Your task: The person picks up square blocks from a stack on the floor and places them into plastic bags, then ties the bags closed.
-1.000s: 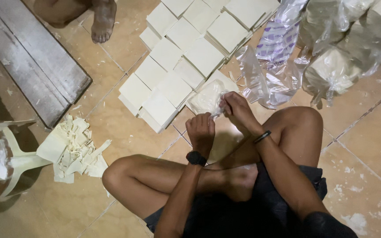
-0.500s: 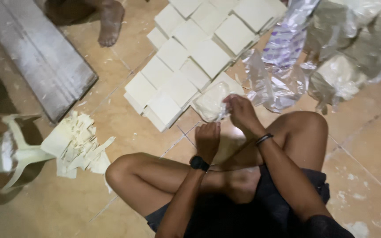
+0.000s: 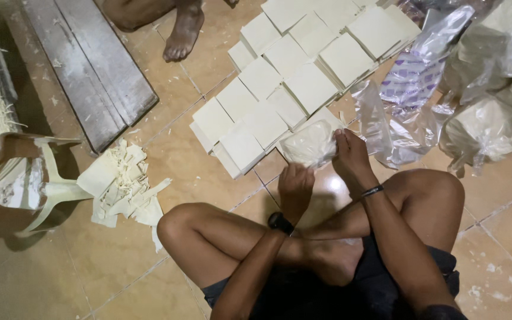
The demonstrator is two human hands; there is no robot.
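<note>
Beside the pale stacks (image 3: 280,89), right hand (image 3: 349,155) still pinching the bagged stack (image 3: 309,144), left hand (image 3: 296,186) seemingly clenched lower than before.

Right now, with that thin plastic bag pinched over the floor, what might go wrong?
The thin clear plastic bag holding a pale square stack is gripped only at its top edge by the right hand, with the left hand just beneath; it could tear or slip. It sits against the rows of pale square stacks on the tan tiled floor, so a slip might knock them askew.
</note>
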